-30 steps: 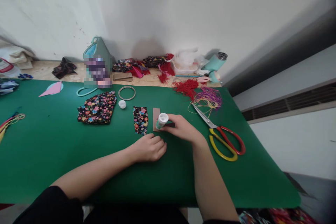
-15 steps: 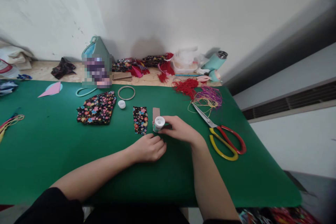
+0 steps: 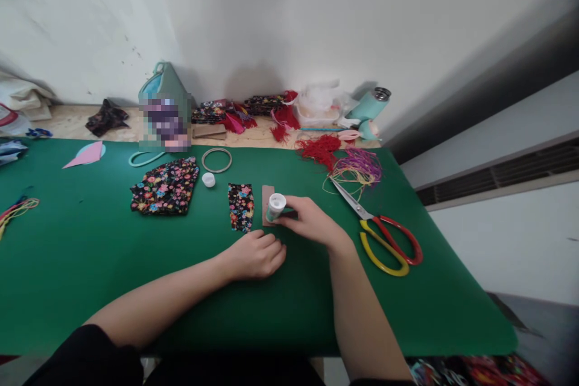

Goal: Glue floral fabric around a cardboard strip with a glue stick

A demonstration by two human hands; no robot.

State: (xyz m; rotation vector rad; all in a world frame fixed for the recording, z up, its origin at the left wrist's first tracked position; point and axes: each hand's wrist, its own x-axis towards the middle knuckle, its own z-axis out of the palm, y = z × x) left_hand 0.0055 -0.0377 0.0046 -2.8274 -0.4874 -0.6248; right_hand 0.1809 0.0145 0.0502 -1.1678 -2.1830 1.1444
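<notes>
My right hand (image 3: pixel 307 220) grips a glue stick (image 3: pixel 275 207), white end up, its lower end over a narrow cardboard strip (image 3: pixel 268 190). Whether the tip touches the strip is hidden. On the green mat, my left hand (image 3: pixel 257 254) rests with fingers curled, just below the strip and a small piece of black floral fabric (image 3: pixel 241 207). Its fingertips are tucked underneath, so I cannot see whether anything is in them. A white cap (image 3: pixel 208 180) lies beyond the fabric piece, to the left.
Large scissors (image 3: pixel 380 235) with red and yellow handles lie to the right, near red and purple threads (image 3: pixel 359 166). Folded floral fabric (image 3: pixel 166 187) and a ring (image 3: pixel 216 160) are on the left. A pouch (image 3: pixel 178 87) and a mint bottle (image 3: pixel 371 105) stand along the back.
The glue stick has shifted slightly up and to the right over the cardboard strip, exposing more of the strip's lower part. My left hand stays in place.
</notes>
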